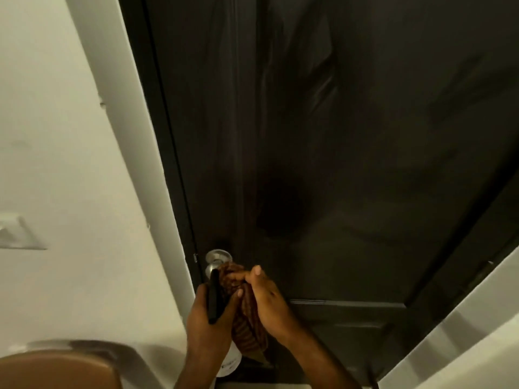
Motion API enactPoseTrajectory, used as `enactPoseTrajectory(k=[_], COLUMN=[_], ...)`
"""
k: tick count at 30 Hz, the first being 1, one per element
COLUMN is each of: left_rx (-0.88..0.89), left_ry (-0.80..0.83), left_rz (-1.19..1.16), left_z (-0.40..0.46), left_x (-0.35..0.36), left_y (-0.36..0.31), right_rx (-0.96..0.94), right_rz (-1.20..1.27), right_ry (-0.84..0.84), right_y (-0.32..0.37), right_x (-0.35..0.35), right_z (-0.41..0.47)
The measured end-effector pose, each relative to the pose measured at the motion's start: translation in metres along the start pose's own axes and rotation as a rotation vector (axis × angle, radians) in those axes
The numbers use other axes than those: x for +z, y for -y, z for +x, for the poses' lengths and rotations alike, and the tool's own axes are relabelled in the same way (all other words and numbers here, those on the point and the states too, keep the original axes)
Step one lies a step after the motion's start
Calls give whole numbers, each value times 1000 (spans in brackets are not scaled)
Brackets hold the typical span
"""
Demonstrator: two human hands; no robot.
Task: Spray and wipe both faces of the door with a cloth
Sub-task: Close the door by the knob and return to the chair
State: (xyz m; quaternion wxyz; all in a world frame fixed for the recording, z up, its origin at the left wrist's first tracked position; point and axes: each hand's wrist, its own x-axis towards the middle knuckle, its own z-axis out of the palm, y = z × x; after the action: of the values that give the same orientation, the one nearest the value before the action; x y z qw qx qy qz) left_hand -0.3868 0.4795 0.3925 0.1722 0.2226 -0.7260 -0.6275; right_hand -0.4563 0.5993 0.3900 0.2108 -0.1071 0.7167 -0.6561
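A dark panelled door [337, 136] fills the view and stands closed in its frame. Its round silver knob [216, 259] sits at the left edge. Just below the knob, my left hand [207, 318] grips a spray bottle [231, 360] with a black trigger head and a white body that shows below the hand. My right hand [269, 299] is closed on a brown patterned cloth [247, 327], bunched between the two hands and hanging down. Both hands are close together, a little in front of the door.
A cream wall [70, 164] with a light switch plate [16, 231] lies to the left. A white door jamb [449, 318] runs along the right. A brown rounded object [56, 369] sits at the bottom left.
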Motion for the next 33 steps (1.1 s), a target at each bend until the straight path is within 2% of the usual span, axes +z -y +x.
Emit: enactPoseTrajectory(k=[3, 5, 8, 11, 19, 24, 28, 33], left_rx=[48, 92, 130, 145, 136, 121, 116, 109], left_ry=[-23, -12, -25, -33, -31, -69, -88, -91], left_rz=[21, 66, 101, 109, 114, 92, 36, -29], left_z=[0, 1, -2, -4, -7, -12, -13, -16], left_x=[-23, -33, -51, -66, -94, -116, -132, -144], left_y=[5, 3, 5, 6, 11, 15, 20, 26], right_rx=[-105, -162, -76, 47, 147, 258, 344, 334], right_rz=[-125, -188, -231, -311, -368, -319, -80, 178], right_ry=[-100, -226, -333, -350, -337, -380, -411, -578], right_y=[1, 5, 4, 4, -7, -2, -4, -14], right_x=[29, 41, 51, 53, 81, 106, 126, 142], right_z=[-5, -5, 1, 13, 54, 78, 96, 118])
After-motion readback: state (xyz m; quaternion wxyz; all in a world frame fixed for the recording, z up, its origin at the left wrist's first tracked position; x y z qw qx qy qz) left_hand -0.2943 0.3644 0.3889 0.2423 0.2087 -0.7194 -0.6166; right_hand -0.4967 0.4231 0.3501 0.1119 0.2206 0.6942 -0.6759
